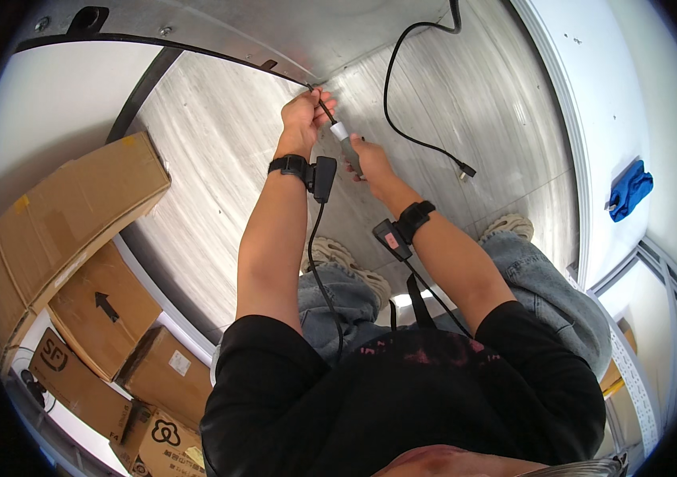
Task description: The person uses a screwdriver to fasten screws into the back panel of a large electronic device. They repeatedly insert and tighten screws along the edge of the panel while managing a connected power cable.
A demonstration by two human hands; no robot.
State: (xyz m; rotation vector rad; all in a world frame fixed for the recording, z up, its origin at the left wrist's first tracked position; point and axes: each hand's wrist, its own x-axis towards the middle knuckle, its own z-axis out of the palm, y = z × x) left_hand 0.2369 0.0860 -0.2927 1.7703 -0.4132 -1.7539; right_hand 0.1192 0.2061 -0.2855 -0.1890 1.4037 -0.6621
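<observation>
Right grip: our right hand [369,162] is closed around a long screwdriver [346,141] with a grey handle, white collar and thin dark shaft.
Left grip: our left hand [303,111] has its fingers partly curled beside the shaft; we cannot tell whether they pinch it.
Screwdriver position: it runs from the right grip up past the left grip's fingers, its tip near the lower edge of a grey metal panel [338,40]; we cannot tell whether they touch.
Screwdriver handling: we judge it light and rigid, the handle easy to hold, the smooth shaft likelier to slip; the handle is the place to take hold, with light fingers along the shaft.
Cardboard boxes: left of the left grip lies a long brown cardboard box [88,199]; nearer us sits a brown box with a black arrow [105,306], with more brown cardboard boxes [167,367] beside it.
Box contents: we see none of what they hold.
Cable: a black cable with a plug [387,87] lies right of the right grip.
</observation>
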